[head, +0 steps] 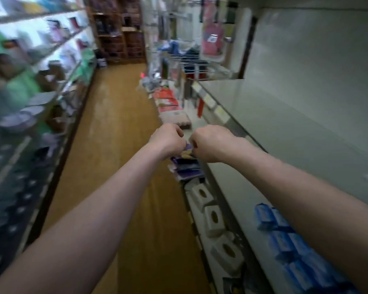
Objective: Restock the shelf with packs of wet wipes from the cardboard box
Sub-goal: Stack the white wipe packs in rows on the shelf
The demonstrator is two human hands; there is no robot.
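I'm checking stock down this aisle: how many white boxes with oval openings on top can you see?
3, in a row just below the grey shelf's front edge: far box, middle box, near box. More may be hidden under that shelf.

floor [123, 124]: glossy wood-look | shelf [285, 132]: smooth matt | blue packs [285, 245]: shiny plastic

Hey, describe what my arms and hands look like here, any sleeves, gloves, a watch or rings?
The left forearm and right forearm are bare to the picture's edge, with no sleeve showing. The left hand and right hand wear no gloves. Neither wrist carries a watch or bracelet; blur hides whether there is a thin ring.
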